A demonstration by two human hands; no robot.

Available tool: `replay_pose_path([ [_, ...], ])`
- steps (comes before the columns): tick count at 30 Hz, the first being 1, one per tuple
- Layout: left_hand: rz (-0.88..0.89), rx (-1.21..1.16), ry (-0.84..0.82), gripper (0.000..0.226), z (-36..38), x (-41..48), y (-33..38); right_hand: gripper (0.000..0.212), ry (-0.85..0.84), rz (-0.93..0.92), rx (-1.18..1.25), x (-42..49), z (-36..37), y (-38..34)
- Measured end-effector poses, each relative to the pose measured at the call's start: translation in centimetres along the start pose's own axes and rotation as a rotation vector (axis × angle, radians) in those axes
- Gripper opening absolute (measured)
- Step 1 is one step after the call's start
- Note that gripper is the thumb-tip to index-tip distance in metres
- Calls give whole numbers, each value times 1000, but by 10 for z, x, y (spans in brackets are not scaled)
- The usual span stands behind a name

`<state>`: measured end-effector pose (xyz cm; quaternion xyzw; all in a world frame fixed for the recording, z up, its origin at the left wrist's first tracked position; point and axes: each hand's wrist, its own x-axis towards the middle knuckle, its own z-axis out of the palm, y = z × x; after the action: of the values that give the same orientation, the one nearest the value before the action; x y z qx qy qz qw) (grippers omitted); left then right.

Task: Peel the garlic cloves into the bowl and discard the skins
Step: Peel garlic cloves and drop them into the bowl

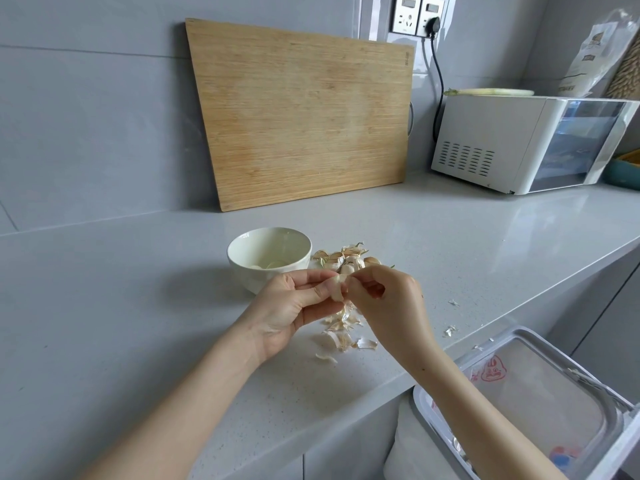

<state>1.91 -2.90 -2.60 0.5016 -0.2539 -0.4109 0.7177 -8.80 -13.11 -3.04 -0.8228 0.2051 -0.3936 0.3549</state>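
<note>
My left hand (298, 306) holds a garlic clove (336, 287) between thumb and fingers above the counter. My right hand (384, 299) pinches the clove's skin at its tip. A white bowl (242, 252) stands just behind my left hand, with a couple of peeled cloves (268, 265) at its bottom. A pile of unpeeled cloves (349, 256) lies to the bowl's right. Loose skins (343, 337) are scattered on the counter under my hands.
A lined waste bin (540, 403) stands open below the counter edge at the lower right. A wooden cutting board (301, 112) leans on the back wall. A white appliance (519, 143) sits at the back right. The counter edge runs diagonally at right.
</note>
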Motion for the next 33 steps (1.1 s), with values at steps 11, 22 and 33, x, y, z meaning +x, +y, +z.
replay_pose_path([
  [11, 5, -117, 74, 16, 0, 2, 1, 29, -42, 127, -116, 1, -2, 18],
  [22, 107, 92, 57, 9, 3, -5, 10, 20, -94, 145, -188, 5, -11, 28],
  [33, 329, 401, 207, 10, 1, -7, 56, 43, -193, 154, -192, 13, -31, 29],
])
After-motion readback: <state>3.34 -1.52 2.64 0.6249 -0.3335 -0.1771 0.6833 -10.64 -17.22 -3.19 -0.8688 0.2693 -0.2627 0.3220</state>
